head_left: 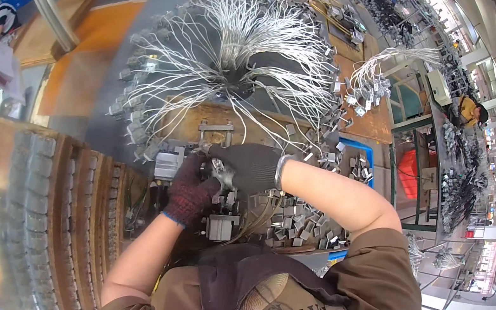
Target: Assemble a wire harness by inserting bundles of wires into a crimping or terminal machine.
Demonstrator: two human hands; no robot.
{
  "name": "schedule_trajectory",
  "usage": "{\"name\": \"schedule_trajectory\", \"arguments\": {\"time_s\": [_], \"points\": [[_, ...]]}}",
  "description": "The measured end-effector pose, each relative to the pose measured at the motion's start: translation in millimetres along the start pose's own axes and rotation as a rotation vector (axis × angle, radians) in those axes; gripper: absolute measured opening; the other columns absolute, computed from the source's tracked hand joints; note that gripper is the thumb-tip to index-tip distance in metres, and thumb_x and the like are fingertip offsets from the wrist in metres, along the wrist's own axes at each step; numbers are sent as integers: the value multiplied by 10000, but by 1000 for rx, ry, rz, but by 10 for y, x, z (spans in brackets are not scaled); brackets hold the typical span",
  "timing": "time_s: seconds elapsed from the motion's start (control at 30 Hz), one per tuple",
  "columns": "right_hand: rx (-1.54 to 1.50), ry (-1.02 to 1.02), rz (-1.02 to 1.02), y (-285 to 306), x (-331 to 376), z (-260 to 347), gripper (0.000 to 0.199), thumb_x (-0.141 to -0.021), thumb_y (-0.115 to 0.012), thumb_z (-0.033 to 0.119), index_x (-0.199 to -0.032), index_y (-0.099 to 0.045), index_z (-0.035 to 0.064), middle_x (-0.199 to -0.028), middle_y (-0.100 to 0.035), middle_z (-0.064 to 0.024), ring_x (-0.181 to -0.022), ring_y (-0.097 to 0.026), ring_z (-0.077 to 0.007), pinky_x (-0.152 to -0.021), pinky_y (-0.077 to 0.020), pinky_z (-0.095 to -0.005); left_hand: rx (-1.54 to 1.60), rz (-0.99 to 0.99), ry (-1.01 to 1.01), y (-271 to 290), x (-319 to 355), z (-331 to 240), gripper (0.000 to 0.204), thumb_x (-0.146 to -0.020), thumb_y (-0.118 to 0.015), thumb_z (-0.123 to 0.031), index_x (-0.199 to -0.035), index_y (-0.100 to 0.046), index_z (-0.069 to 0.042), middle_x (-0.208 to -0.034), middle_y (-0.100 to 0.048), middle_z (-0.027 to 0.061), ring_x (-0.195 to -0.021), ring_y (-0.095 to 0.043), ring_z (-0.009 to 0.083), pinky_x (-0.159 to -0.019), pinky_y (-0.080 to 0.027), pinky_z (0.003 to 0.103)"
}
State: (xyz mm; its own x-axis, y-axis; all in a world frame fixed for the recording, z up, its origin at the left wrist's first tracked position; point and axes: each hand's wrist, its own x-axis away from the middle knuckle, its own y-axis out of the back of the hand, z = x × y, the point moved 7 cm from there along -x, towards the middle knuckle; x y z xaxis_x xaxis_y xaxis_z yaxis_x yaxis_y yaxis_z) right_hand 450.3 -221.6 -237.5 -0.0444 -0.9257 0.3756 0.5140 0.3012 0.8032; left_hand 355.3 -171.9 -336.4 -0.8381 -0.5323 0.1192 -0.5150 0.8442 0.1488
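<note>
My left hand [188, 193], in a dark red and black knit glove, reaches in over a small bench fixture [220, 226] with metal blocks. Its fingers are bent and closed. My right hand [254, 165], in a dark grey glove, comes from the right, fingertips meeting the left ones. A small shiny metal piece [220, 167] shows between the hands; the fingers hide what they pinch. Just beyond stands a metal bracket [216, 127] on a worn wooden board. Farther off, a large fan of white wires [268, 30] spreads from a dark centre, with grey metal pieces at many ends.
Loose metal pieces [300, 224] are heaped at my right. Wooden racks [66, 201] with rows of grey pieces stand at my left. A smaller wire bundle [385, 64] lies on a side table at right. Another person [471, 112] is far right; someone's arm shows top left.
</note>
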Motion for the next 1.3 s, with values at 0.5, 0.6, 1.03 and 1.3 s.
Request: {"name": "schedule_trajectory", "arguments": {"time_s": [0.5,0.6,1.03,1.3], "points": [[224,-60,-234,172,386,-70,416,-724,-666,317,-1027,-585,44,-951,-600,-145,-886,-592,-323,-771,-464,-418,525,78,462,-134,111,69,280,-767,-563,-160,-1023,-566,-46,-930,-571,68,-799,-561,176,-676,-500,326],[165,94,-355,-317,387,-122,347,-670,-690,288,-922,-606,64,-909,-611,-116,-837,-596,-331,-744,-464,-427,329,133,215,-234,35,467,342,-757,-595,-230,-1037,-582,-34,-942,-579,95,-823,-549,201,-714,-478,334],[208,45,-212,-590,244,-188,190,-723,-544,83,-899,-615,81,-810,-635,-138,-783,-622,-311,-725,-488,-419,-521,190,7,-106,224,-70,654,-748,-622,-357,-1309,-391,-112,-1281,-458,180,-1121,-497,347,-929,-408,427],[225,-108,-174,-541,112,-323,220,-631,-637,203,-822,-624,95,-796,-597,-102,-790,-588,-306,-681,-448,-426,-720,132,11,-192,116,-122,531,-757,-617,-345,-1214,-467,-119,-1193,-500,169,-990,-557,357,-824,-453,455]]}}
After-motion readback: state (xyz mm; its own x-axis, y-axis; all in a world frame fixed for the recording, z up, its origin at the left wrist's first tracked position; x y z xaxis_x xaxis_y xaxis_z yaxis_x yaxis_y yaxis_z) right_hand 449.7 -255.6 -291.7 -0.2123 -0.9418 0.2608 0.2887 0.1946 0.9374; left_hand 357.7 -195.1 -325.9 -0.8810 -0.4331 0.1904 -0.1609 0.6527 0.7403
